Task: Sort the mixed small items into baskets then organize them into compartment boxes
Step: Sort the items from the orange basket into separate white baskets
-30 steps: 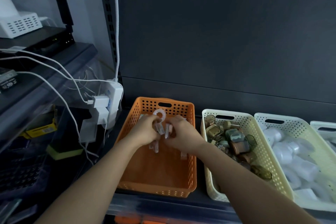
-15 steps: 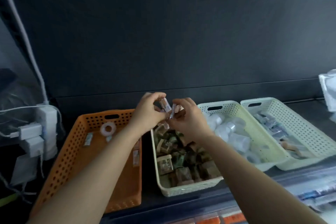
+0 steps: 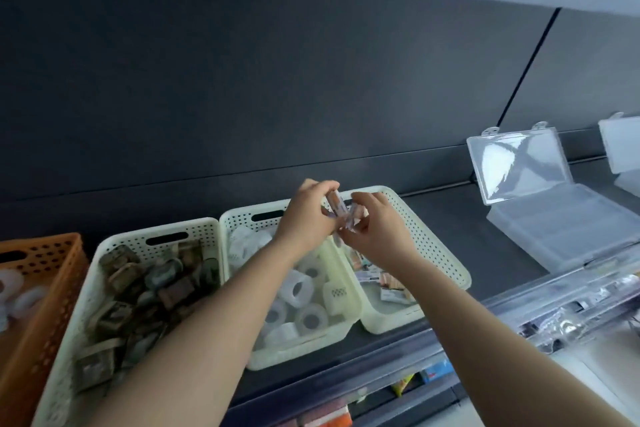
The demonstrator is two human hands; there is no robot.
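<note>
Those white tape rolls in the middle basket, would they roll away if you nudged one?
Probably not far: the tape rolls lie crowded together, and the basket walls hem them in. On a bare shelf their round shape would likely roll if set on edge. They look hollow-cored, so probably light for their size.

There is only one view, from a camera worn on the person's head. It looks forward and down along both bare forearms, which enter from the bottom edge and meet near the middle. The frame is tilted, so the dark shelf [image 3: 450, 215] slopes up to the right. It sits close to the row of perforated plastic baskets [image 3: 156, 236] below, with the dark grey back panel [image 3: 242, 80] filling the upper half. The clear plastic compartment box with its raised lid [image 3: 554, 218] lies off to the right, the wide lens bending the edges.
</note>
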